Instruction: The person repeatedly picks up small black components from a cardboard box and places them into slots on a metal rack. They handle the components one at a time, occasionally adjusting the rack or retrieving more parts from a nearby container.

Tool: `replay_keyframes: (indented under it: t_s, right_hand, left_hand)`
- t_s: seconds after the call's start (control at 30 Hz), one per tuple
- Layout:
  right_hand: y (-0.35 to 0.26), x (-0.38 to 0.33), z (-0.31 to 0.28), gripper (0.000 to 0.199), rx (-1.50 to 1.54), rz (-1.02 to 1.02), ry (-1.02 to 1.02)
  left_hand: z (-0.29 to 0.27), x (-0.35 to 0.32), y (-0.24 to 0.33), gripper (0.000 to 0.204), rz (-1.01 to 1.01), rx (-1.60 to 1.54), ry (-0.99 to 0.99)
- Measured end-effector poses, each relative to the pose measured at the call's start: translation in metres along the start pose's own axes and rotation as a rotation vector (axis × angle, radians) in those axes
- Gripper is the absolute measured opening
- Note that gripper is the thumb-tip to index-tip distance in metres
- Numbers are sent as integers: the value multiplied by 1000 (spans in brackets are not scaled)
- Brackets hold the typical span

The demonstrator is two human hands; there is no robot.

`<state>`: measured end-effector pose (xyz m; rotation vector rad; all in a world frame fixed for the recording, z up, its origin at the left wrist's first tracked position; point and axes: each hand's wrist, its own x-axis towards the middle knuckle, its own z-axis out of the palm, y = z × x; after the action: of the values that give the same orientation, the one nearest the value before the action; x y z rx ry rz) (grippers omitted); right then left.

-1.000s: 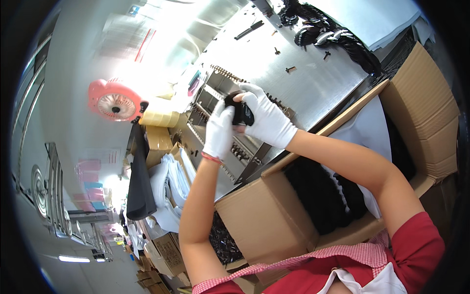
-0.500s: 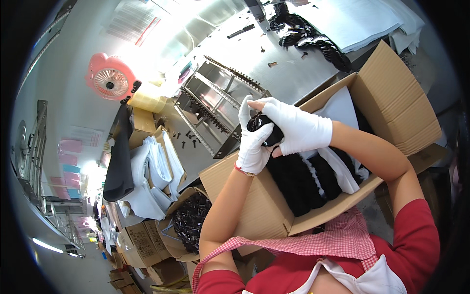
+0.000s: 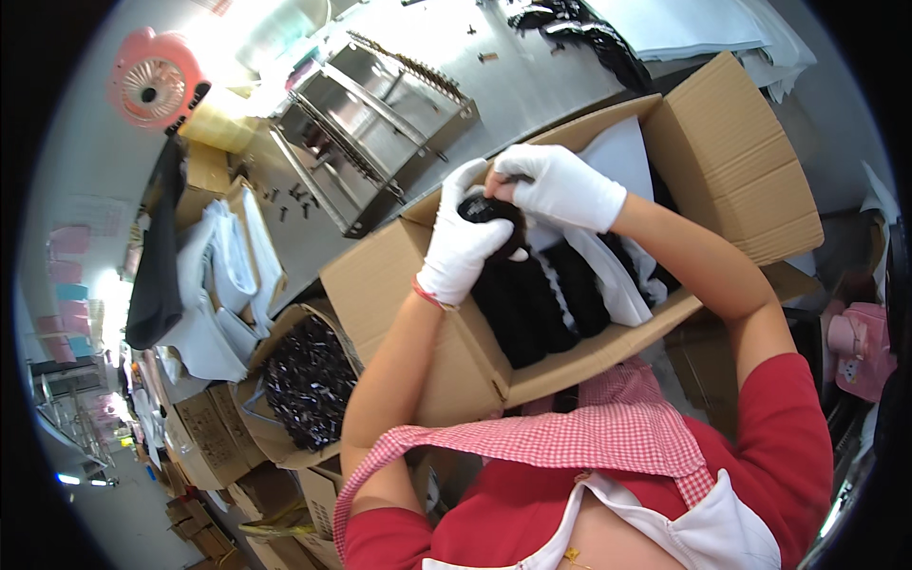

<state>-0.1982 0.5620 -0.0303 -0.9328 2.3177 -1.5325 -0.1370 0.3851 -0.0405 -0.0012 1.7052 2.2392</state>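
Above the open brown cardboard box (image 3: 746,157), the left hand (image 3: 461,249), white-gloved, clasps a round, glossy black bundle (image 3: 492,215); whether the white-gloved right hand (image 3: 562,190) pinches it, I can't tell. A slackening grip could drop it.

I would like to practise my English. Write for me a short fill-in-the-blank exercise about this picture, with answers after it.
The left hand holds a round dark thing and wears a glove coloured ____.
The fan at the upper left is coloured ____.
The open box below the right hand is made of ____.
Missing words: white; pink; cardboard.
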Motion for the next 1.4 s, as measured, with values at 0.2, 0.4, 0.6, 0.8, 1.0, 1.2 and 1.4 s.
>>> replay_keyframes:
  t_s: [0.2,0.4,0.6,0.8,1.0,1.2,1.4]
  right_hand:
    - [-30,29,-12,35,181,-51,-329]
    - [-124,107,69,25,630,-501,151]
    - [-141,104,187,34,260,-532,-65]
    - [1,23,60,4,-155,-484,163]
    - [101,-35,34,18,-811,172,-119]
    - [146,-39,26,21,-522,572,-173]
    - [172,-56,-4,22,-34,624,6]
  left_hand:
    - [-17,-18,31,62,123,-63,122]
    - [-76,-106,106,46,653,-419,173]
    - [-92,-209,130,35,964,-348,477]
    - [-63,-162,88,25,378,-101,412]
    - [9,-33,49,21,-91,820,-76]
    - [23,61,-47,33,-141,1219,-410]
    - [18,105,-105,40,-363,1162,-445]
